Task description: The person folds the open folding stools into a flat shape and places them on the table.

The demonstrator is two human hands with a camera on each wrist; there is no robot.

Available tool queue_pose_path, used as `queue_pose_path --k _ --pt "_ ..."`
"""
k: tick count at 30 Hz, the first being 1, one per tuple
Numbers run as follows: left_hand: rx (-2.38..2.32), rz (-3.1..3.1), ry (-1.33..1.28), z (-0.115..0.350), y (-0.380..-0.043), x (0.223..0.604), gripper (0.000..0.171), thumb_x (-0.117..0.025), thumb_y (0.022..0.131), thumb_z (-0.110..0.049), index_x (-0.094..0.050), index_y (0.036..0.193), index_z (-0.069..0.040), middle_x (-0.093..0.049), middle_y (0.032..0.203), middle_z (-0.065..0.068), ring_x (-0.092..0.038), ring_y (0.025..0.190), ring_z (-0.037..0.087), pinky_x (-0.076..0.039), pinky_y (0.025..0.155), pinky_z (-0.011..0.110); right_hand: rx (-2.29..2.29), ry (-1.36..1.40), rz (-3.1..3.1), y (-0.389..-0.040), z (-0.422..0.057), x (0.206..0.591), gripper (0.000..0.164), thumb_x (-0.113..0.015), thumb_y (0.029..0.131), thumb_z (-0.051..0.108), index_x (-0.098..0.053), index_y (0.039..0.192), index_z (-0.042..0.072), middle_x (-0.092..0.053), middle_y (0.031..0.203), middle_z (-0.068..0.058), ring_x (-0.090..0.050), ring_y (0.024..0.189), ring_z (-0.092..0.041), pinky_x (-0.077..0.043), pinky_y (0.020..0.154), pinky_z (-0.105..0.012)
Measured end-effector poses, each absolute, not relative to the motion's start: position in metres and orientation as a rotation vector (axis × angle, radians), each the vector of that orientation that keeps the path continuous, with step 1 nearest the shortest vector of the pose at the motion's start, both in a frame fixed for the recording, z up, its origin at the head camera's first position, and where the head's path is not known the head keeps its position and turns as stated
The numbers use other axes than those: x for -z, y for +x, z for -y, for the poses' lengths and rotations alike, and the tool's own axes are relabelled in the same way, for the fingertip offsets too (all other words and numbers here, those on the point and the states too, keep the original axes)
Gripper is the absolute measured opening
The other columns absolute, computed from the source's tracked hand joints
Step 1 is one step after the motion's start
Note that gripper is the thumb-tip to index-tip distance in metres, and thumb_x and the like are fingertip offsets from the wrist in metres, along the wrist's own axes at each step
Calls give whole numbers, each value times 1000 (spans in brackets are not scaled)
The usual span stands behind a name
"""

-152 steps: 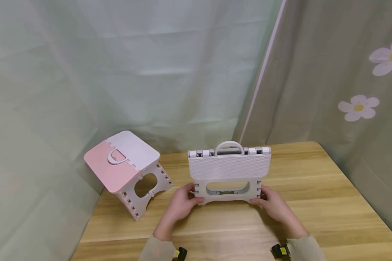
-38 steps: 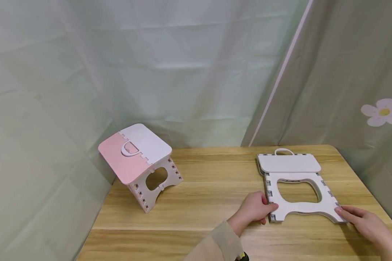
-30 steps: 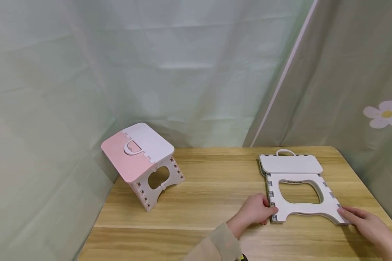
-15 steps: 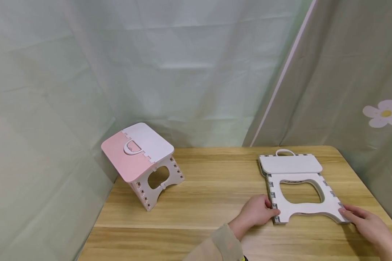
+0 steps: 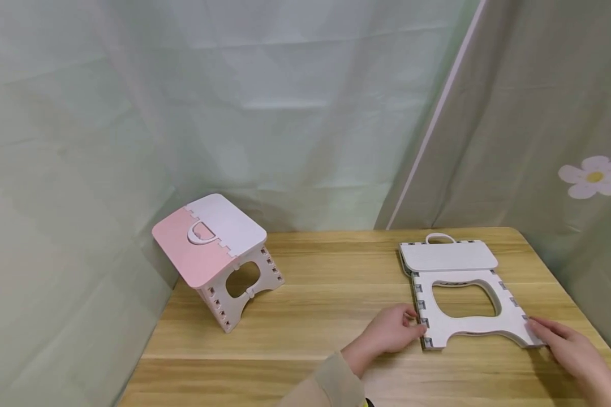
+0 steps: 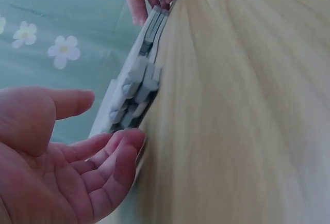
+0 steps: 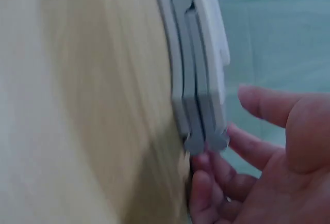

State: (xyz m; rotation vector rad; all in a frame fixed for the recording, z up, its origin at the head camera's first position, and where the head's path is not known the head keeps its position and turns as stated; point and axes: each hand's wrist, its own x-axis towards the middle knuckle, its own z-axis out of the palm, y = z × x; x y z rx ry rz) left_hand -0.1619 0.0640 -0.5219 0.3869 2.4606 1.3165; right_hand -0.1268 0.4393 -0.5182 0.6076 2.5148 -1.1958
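A white folding step stool (image 5: 473,325) with grey hinges lies folded flat on the wooden table at the right, its carrying handle toward the back. At its near left corner is my left hand (image 5: 391,329), loosely bent fingers beside the edge. The left wrist view shows that thumb raised away from the stool's layered edge (image 6: 136,87). My right hand (image 5: 565,345) is at the near right corner. In the right wrist view its thumb stands apart from the folded panels (image 7: 198,74), while the fingertips are right at their lower end.
A second stool (image 5: 209,240), pink and white, stands unfolded at the left of the table (image 5: 315,322). Pale green curtains (image 5: 285,113) hang close behind the table, with a flower-printed one (image 5: 519,113) at the right.
The folded stool went from upright at the table's middle to lying flat at the right. Lately the left hand has drawn slightly left and its thumb has come off the stool's top.
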Motion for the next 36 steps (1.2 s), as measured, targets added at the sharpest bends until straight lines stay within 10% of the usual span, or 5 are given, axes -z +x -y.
queue_pose_path --k 18,28,36 --pt "-1640 -2406 417 67 -146 488 31 -71 105 -22 -67 129 -2 -64 90 -1 -63 66 14 -50 58 25 1331 346 -2906 -142 -353 466 63 -53 113 44 -49 156 -2 -32 162 -40 -25 147 -65 -26 109 -78" --pt "-1666 -2540 289 138 -129 483 22 -70 104 -14 -70 125 -4 -66 89 2 -68 72 24 -51 59 25 1348 148 -2951 -146 -323 467 53 -61 111 38 -58 149 1 -48 156 -33 -41 144 -54 -40 107 -61" --pt "-1803 -2693 114 183 -110 481 13 -73 102 -7 -76 114 -7 -70 85 4 -66 70 15 -52 63 24 1337 36 -2976 -143 -316 475 46 -64 110 37 -67 140 2 -72 131 -20 -53 102 17 -43 81 -11"
